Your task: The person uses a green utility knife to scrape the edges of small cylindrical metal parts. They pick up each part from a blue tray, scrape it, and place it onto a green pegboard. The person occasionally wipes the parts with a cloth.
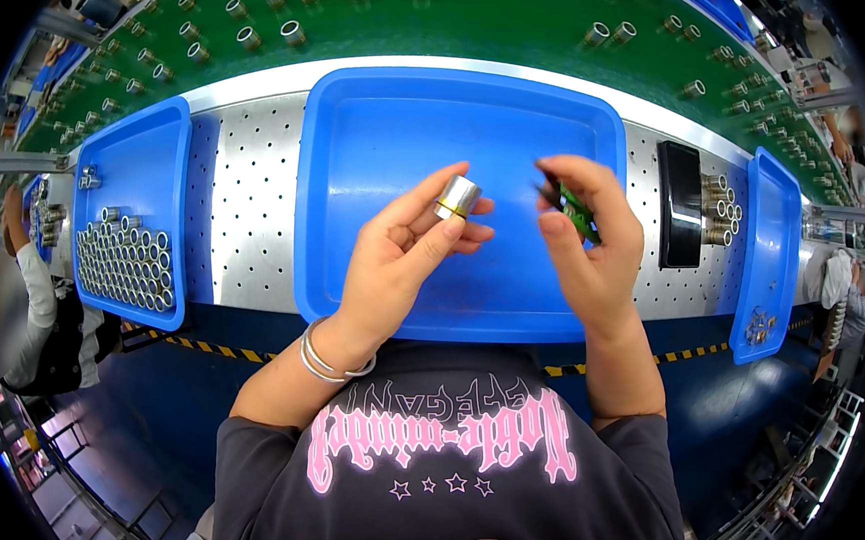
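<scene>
My left hand point(402, 238) holds a short silvery metal sleeve point(457, 197) with a yellow band round its lower end, pinched between thumb and fingers. To its right, my right hand point(597, 243) is closed on a small tool point(577, 212) with green handles and a dark tip; the fingers hide part of it, and its exact kind does not show. The tool and the sleeve are apart. Both hands are above a large blue tray point(469, 76) directly in front of me.
A blue tray point(178, 202) with rows of metal sleeves point(124, 264) stands left. At right lie a black phone-like device point(680, 205), a cluster of sleeves point(724, 210) and another blue tray point(770, 243) holding small parts. Beyond runs a green conveyor belt point(510, 25) bearing scattered sleeves. Other people sit at both sides.
</scene>
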Available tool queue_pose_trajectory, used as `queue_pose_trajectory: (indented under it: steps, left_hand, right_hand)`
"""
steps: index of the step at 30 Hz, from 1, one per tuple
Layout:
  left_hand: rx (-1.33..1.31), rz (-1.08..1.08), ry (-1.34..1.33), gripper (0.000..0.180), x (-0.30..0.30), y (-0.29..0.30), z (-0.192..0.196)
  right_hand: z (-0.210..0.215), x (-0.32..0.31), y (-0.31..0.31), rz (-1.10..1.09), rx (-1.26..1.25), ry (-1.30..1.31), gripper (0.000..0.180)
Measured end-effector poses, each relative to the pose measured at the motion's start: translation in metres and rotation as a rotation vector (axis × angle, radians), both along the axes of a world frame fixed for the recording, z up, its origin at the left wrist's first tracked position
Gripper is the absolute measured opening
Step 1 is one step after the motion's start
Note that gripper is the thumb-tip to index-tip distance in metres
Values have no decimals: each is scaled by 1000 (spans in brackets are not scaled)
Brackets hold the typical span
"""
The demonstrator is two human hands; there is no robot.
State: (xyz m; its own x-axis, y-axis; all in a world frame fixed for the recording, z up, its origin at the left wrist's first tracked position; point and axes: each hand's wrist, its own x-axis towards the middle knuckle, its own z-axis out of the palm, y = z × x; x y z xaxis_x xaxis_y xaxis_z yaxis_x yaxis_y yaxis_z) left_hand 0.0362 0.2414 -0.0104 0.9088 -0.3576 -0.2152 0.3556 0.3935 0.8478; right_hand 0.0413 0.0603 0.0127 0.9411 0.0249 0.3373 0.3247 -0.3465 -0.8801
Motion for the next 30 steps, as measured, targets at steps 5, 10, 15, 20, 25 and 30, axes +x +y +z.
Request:
queue_pose_trajectory:
  steps: [5, 10, 15, 20, 25, 30]
  left_hand:
    - [-73, 74, -16, 47, 0, -1, -2]
    - [-97, 60, -29, 48, 1, 1, -1]
    - [-58, 48, -59, 50, 0, 3, -4]
    - [-53, 52, -66, 50, 0, 4, -4]
    - [-43, 49, -65, 50, 1, 6, -3]
    - [-76, 44, -44, 50, 2, 6, -5]
  right_hand:
    - [1, -2, 6, 153, -196, 35, 20]
    - [-5, -1, 7, 124, -242, 78, 16]
    - [-6, -1, 10, 122, -212, 74, 14]
    - [-6, -1, 11, 125, -223, 89, 14]
    - [-8, -1, 12, 125, -195, 85, 13]
    - [-10, 0, 12, 133, -130, 128, 13]
